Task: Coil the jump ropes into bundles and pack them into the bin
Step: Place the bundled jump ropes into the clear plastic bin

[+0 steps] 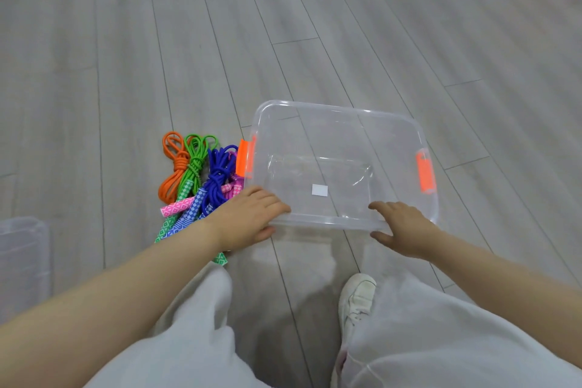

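Here, the clear plastic bin point(343, 167) is held at its near rim by both hands, and nothing is seen inside it except a small white label point(319, 190) on its bottom. The left hand point(248, 217) is laid over the near left corner, fingers on top of the rim and thumb below it, so that the rim is lightly pinched. The right hand point(406, 230) is set on the near right part of the rim in the same way, with the fingers spread and only loosely closed. Neither grip is a firm one.

The coiled jump ropes point(195, 179), orange, green, blue and pink, are bundled and laid on the floor point(126, 41) just beside the bin's left wall, partly under the left forearm. No bundle is yet packed.

Several risks can be judged from this. If the bin is dragged leftward, the bundles may be pushed or run over, and the wraps may be loosened. The orange latch point(242, 158) on the left side is close to the blue loops, so a cord could be snagged. Because the rim is thin and flexible, it could be slipped from the light pinch if the bin is lifted or tilted. The left forearm could also brush the handles out of order.
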